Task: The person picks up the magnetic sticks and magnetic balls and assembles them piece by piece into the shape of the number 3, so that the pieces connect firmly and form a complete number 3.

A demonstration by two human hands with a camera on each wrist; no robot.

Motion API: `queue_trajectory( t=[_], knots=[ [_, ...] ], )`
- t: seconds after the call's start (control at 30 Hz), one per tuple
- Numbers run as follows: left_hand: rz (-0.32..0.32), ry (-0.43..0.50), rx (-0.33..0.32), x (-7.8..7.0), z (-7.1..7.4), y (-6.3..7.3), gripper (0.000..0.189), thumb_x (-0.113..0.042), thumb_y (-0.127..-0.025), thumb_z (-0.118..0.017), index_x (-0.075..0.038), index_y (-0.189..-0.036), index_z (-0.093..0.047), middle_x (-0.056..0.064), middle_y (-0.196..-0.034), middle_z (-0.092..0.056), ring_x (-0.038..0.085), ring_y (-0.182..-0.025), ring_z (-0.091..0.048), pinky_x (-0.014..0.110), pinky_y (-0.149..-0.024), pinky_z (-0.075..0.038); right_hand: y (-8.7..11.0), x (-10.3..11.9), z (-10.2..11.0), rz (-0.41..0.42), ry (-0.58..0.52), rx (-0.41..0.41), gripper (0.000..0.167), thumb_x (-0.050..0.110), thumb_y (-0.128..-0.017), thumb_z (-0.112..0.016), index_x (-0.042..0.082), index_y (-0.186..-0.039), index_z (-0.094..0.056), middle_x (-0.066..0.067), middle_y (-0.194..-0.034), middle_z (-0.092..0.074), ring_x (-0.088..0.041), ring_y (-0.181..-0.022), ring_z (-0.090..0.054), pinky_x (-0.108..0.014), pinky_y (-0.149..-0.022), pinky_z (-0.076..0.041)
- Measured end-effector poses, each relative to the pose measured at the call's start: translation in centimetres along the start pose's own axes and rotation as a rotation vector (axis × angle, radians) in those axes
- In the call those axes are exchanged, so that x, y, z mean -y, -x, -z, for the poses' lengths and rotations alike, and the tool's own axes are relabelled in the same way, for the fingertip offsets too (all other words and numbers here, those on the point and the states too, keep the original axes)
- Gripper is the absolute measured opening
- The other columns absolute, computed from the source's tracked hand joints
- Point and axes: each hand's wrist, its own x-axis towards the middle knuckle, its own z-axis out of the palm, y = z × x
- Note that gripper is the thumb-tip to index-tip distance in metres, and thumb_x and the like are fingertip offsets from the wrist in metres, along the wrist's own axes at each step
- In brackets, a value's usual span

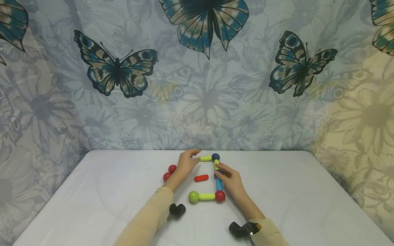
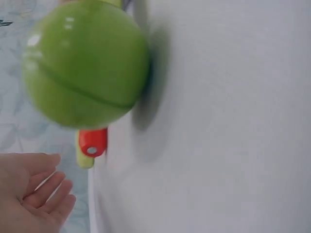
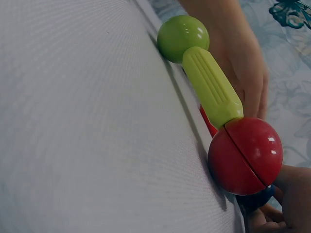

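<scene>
On the white table lies a chain of magnetic balls and rods. From the near left it runs green ball [image 1: 193, 197], yellow-green rod, red ball [image 1: 220, 196], blue rod [image 1: 219, 185], middle dark blue ball [image 3: 256, 198], another yellow-green rod, far dark blue ball [image 1: 216, 157] and far yellow-green rod [image 1: 206, 159]. My right hand [image 1: 234, 179] pinches the middle dark blue ball, which its fingers partly cover. Beside the far rod's left end is my left hand [image 1: 184, 164], its fingers extended and holding nothing in the left wrist view. A loose red rod [image 1: 201, 178] lies between the hands.
Two loose red balls [image 1: 172, 168] sit left of the left forearm. Black wrist cameras [image 1: 241, 229] stick out near both sleeves. A butterfly-patterned cloth [image 1: 213, 111] hangs behind the table's far edge.
</scene>
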Motion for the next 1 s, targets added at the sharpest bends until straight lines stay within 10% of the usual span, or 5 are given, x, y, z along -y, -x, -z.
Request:
queue_trajectory(
  t=[0.67, 1.0],
  knots=[
    [0.045, 0.003, 0.030, 1.5, 5.6, 2.1, 0.038, -0.013, -0.087, -0.073, -0.005, -0.124, -0.065, 0.012, -0.123, -0.068, 0.029, -0.118, -0.062, 0.043, -0.104, -0.048, -0.1, -0.2, -0.1, 0.012, -0.014, 0.002, 0.040, 0.019, -0.092, -0.068, 0.010, -0.130, -0.063, -0.012, -0.149, -0.049, -0.031, -0.141, -0.042, -0.037, -0.112, -0.039],
    [0.105, -0.012, 0.162, 3.0, 7.7, 2.2, 0.039, -0.015, -0.087, -0.073, -0.006, -0.124, -0.065, 0.011, -0.126, -0.067, 0.029, -0.121, -0.060, 0.043, -0.106, -0.046, -0.1, -0.3, 0.0, 0.024, -0.005, 0.002, 0.040, 0.019, -0.092, -0.067, 0.008, -0.130, -0.062, -0.013, -0.149, -0.048, -0.031, -0.140, -0.042, -0.036, -0.111, -0.039]
  ],
)
